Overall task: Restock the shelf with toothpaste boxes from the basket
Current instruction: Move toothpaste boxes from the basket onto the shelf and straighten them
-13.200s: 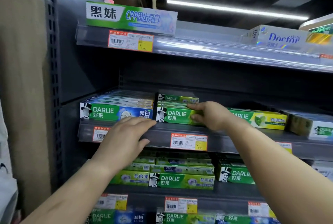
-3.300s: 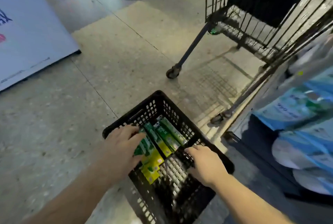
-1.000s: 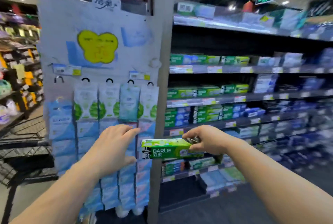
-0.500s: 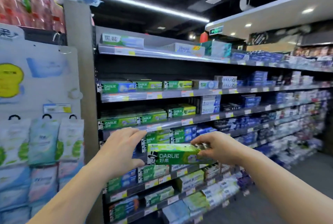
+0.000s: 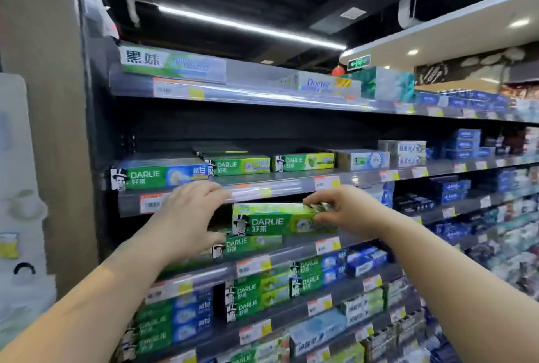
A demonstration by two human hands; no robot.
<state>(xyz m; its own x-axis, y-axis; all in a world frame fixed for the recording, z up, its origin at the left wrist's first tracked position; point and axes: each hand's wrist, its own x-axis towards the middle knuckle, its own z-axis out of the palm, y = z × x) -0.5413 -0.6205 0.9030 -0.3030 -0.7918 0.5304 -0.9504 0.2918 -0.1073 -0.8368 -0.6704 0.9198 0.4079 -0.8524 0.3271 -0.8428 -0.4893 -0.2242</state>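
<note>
Grey metal shelving (image 5: 291, 184) ran in tiers under a dark ceiling with strip lights, stocked with green and blue toothpaste cartons behind orange price tags. We held one green toothpaste box (image 5: 280, 221) level before the third tier, above a like carton lying there. Our right hand (image 5: 344, 211) pinched its right end between thumb and fingers. Our left hand (image 5: 186, 219), fingers spread and curved, reached toward its left end; contact could not be told.
</note>
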